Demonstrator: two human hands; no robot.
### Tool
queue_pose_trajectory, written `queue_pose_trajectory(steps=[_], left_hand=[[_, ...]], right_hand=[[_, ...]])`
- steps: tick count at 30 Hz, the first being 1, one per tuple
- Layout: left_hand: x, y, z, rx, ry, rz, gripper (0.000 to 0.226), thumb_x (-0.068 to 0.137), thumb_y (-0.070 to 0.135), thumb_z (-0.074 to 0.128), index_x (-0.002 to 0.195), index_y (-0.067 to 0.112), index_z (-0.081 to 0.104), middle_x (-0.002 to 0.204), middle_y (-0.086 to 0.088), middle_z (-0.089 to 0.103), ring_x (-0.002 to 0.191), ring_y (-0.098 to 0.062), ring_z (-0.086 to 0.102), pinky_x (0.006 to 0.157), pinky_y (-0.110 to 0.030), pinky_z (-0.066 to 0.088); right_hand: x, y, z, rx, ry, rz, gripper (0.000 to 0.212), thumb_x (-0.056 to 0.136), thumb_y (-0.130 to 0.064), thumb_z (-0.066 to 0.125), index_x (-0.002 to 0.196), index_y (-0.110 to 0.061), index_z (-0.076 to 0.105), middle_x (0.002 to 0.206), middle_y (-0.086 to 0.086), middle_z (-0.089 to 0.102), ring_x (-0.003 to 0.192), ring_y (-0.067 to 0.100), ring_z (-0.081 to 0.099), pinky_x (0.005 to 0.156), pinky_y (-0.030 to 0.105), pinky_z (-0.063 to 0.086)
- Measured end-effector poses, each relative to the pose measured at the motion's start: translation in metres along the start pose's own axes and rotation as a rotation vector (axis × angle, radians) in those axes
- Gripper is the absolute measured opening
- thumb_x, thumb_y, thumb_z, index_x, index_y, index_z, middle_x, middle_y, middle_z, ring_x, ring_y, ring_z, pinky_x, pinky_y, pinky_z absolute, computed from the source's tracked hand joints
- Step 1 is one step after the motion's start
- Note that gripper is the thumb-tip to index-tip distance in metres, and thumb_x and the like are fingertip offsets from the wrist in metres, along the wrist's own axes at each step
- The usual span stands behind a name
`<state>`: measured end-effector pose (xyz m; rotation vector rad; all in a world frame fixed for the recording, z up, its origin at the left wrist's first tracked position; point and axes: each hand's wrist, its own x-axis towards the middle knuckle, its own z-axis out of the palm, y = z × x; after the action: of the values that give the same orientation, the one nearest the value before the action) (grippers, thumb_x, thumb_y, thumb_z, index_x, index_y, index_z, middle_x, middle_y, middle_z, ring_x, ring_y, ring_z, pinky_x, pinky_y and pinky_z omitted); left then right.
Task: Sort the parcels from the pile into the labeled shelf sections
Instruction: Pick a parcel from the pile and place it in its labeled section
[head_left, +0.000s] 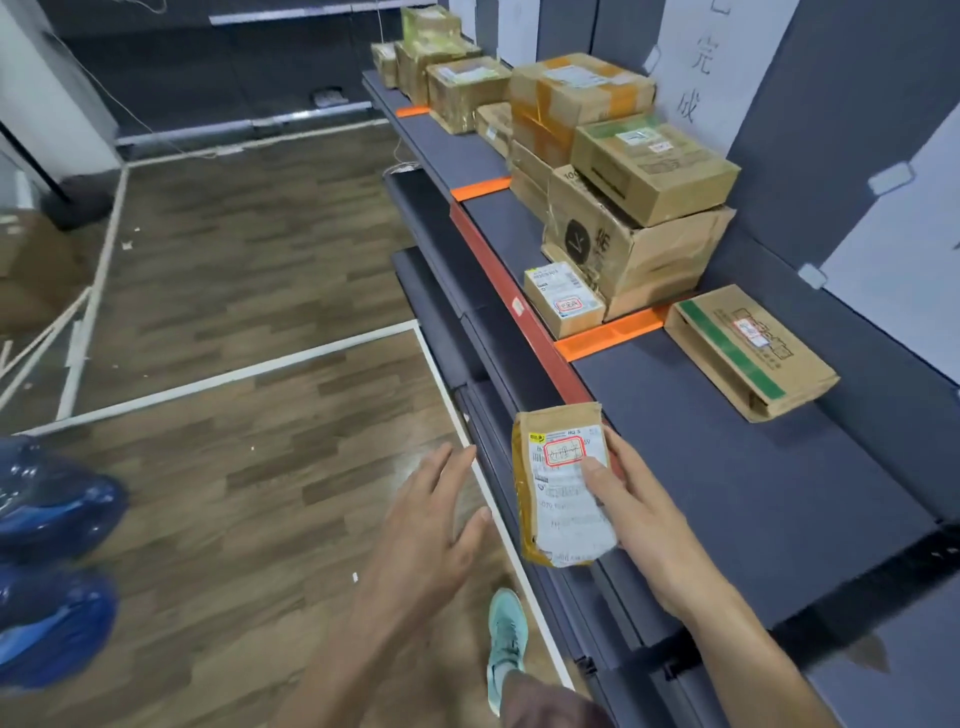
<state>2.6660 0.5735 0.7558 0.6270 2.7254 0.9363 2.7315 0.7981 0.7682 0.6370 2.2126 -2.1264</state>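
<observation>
Floor (234, 260): brown wood with white lines, on my left
Shelf (727, 493): long and grey, on my right, split into parts by orange strips (608, 335)
Big box (649, 260): squashed and brown, in a far part, with a smaller box on top
Blue thing (52, 561): a shiny lump low on my far left, too blurry to name
Flat box (748, 351): 1 brown box with a green stripe, alone in the near part, by the back wall
Right hand (639, 504): I grip the parcel (556, 499) from its right side, thumb on the white label, fingers wrapped round its edge
Left hand (431, 525): it holds nothing, fingers straight and a bit apart, just left of the parcel, not touching it
Parcel: small and yellow-brown, held over the front edge of the near part; I cannot tell if it touches the shelf
Small box (563, 299): 1 box with a label on top, just in front of the squashed box
Shoe (506, 639): 1 light green shoe on the floor below my arms
</observation>
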Motion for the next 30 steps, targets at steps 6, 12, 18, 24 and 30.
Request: queue_pose_trajectory(steps=[6, 12, 18, 24, 30], left_hand=[[0.087, -0.018, -0.028, 0.016, 0.018, -0.063, 0.063, 0.104, 0.038, 0.055, 0.161, 0.031, 0.028, 0.169, 0.008, 0.022, 0.155, -0.007, 0.016, 0.126, -0.028, 0.015], [0.157, -0.031, -0.045, 0.001, 0.054, -0.087, 0.063, 0.104, 0.036, 0.056, 0.161, 0.03, 0.029, 0.168, 0.01, 0.022, 0.155, -0.005, 0.015, 0.126, -0.032, 0.018], [0.224, -0.069, -0.065, -0.003, 0.069, -0.112, 0.063, 0.103, 0.038, 0.058, 0.16, 0.031, 0.032, 0.168, 0.004, 0.025, 0.156, -0.012, 0.02, 0.126, -0.036, 0.021], [0.302, -0.123, -0.106, 0.028, 0.047, -0.043, 0.063, 0.103, 0.039, 0.056, 0.16, 0.032, 0.03, 0.168, 0.005, 0.024, 0.156, -0.014, 0.019, 0.127, -0.032, 0.015], [0.39, -0.17, -0.171, 0.074, -0.021, 0.061, 0.063, 0.104, 0.038, 0.054, 0.161, 0.027, 0.029, 0.169, 0.001, 0.023, 0.156, -0.014, 0.018, 0.124, -0.025, 0.01]], right_hand=[[0.097, -0.028, 0.019, 0.025, -0.042, -0.009, 0.035, 0.102, -0.037, 0.056, 0.131, -0.055, 0.052, 0.112, -0.027, 0.071, 0.104, -0.007, 0.067, 0.08, 0.016, 0.054], [0.183, -0.059, 0.024, 0.003, -0.078, 0.005, 0.04, 0.099, -0.039, 0.061, 0.129, -0.064, 0.051, 0.116, -0.028, 0.069, 0.108, -0.007, 0.065, 0.089, 0.021, 0.05], [0.254, -0.08, 0.048, 0.016, -0.112, 0.006, 0.038, 0.102, -0.028, 0.058, 0.126, -0.057, 0.056, 0.123, -0.019, 0.07, 0.115, 0.004, 0.066, 0.092, 0.028, 0.056], [0.321, -0.1, 0.098, 0.011, -0.083, -0.005, 0.036, 0.102, -0.029, 0.057, 0.135, -0.045, 0.053, 0.118, -0.015, 0.072, 0.11, 0.006, 0.069, 0.082, 0.026, 0.059], [0.382, -0.134, 0.158, 0.052, 0.026, 0.003, 0.032, 0.102, -0.032, 0.057, 0.123, -0.056, 0.055, 0.111, -0.021, 0.073, 0.103, 0.0, 0.07, 0.069, 0.015, 0.056]])
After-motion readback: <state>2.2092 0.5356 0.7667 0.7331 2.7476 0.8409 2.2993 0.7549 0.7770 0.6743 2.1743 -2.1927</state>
